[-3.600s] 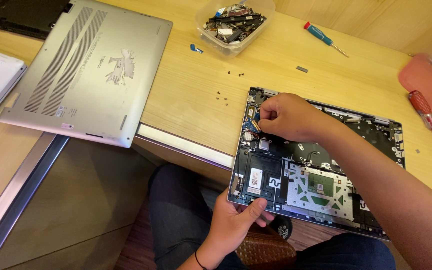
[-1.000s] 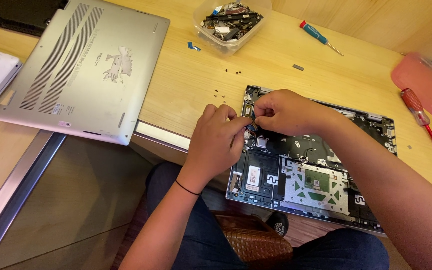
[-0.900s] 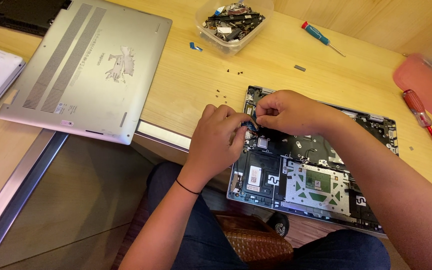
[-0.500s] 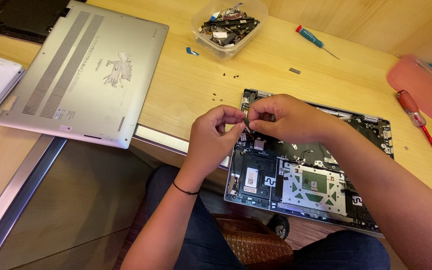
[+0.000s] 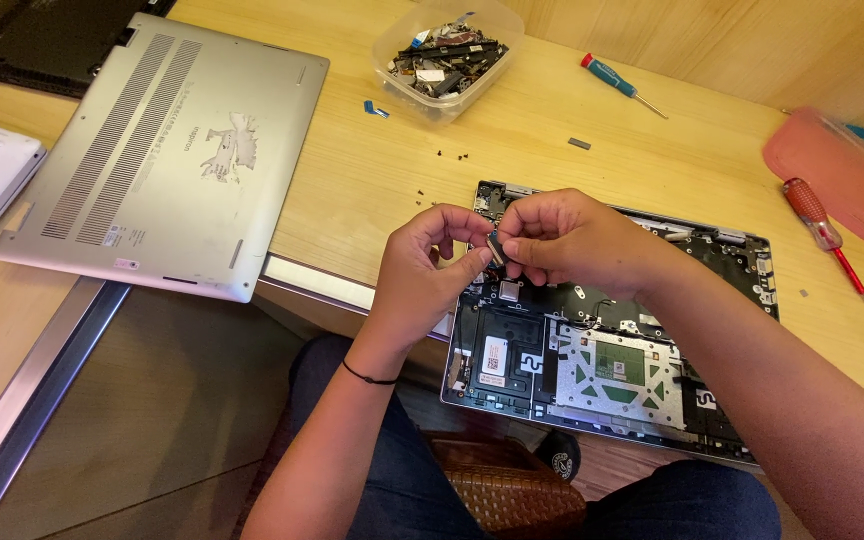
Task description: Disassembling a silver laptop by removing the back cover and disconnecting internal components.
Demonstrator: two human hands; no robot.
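Grey and small, a part point(image 5: 497, 247) sits pinched between my left hand point(image 5: 430, 262) and right hand point(image 5: 574, 243), both closed on it at frame centre. It hangs just above the open laptop point(image 5: 612, 360); I see the tub point(image 5: 447, 55) at upper centre

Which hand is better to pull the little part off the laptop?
Probably right: the right hand pinches the small part from above the open laptop; the left hand only steadies it.
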